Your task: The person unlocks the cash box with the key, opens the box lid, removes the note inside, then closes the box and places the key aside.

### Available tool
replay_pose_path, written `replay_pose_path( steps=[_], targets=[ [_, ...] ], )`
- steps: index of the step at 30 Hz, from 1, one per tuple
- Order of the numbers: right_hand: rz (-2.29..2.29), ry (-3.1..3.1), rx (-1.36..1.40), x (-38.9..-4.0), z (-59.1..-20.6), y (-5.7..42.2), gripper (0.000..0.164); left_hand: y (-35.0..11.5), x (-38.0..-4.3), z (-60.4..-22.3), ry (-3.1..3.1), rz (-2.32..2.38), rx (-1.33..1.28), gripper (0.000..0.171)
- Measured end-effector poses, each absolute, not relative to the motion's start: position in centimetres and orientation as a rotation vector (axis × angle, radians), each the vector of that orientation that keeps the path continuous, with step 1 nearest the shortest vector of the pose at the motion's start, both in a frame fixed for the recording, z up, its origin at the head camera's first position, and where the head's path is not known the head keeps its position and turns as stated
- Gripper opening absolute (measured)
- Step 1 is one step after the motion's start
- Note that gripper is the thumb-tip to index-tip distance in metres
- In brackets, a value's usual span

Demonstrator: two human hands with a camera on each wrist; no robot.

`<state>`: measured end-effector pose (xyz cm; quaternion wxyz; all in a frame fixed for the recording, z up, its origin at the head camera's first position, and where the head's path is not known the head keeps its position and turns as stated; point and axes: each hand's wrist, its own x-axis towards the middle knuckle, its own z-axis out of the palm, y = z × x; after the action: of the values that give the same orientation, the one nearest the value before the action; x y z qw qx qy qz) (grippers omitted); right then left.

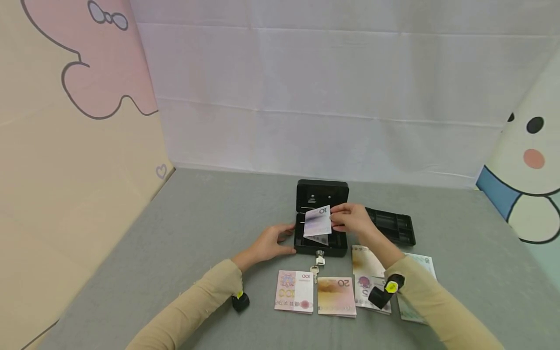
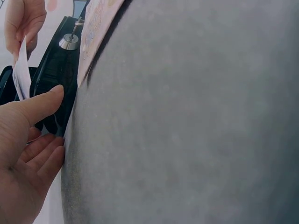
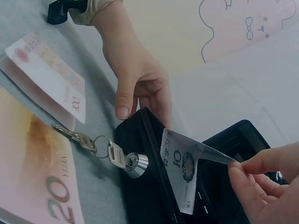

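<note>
A small black cash box stands on the table with its lid raised. My right hand pinches a folded 10 banknote by one edge, thumb against fingers. The note hangs over the open box, its halves spread apart in the right wrist view. At the box's left side rests my left hand, thumb at the front corner and fingers along the side wall. A key sits in the front lock, with a second key hanging from its ring.
Before the box lie folded notes: a 100, a 20 and a 5. A brownish note and a greenish one lie partly under the right forearm. Right of the box is a black compartment tray. A white cloth hangs behind.
</note>
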<state>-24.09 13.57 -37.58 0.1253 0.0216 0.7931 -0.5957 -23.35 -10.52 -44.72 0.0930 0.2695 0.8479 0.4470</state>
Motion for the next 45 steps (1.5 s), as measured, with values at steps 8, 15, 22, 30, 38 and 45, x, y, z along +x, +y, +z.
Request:
replay_pose_path(
  steps=[8, 15, 22, 30, 38, 45],
  targets=[
    [-1.731, 2.315, 0.042, -23.6, -36.5, 14.4, 0.031, -10.6, -23.3, -44.7, 2.502, 1.344, 0.806, 0.064],
    [-1.729, 2.315, -0.013, -22.7, -35.4, 16.2, 0.037, -10.5, -23.4, -44.7, 2.521, 1.322, 0.811, 0.064],
    [-1.721, 2.314, -0.028, -21.1, -34.2, 18.7, 0.044, -10.5, -23.5, -44.7, 2.537, 1.3, 0.798, 0.064],
    [-1.78, 2.267, -0.037, -18.8, -33.9, 21.5, 0.041, -10.7, -23.5, -44.9, 2.534, 1.302, 0.797, 0.064],
    [-1.676, 2.311, -0.009, -15.9, -34.3, 23.5, 0.042, -10.7, -23.5, -44.9, 2.544, 1.295, 0.8, 0.064],
    [-1.645, 2.206, 0.128, -13.1, -35.4, 25.0, 0.038, -10.5, -23.6, -44.9, 2.54, 1.278, 0.797, 0.065]
  ],
)
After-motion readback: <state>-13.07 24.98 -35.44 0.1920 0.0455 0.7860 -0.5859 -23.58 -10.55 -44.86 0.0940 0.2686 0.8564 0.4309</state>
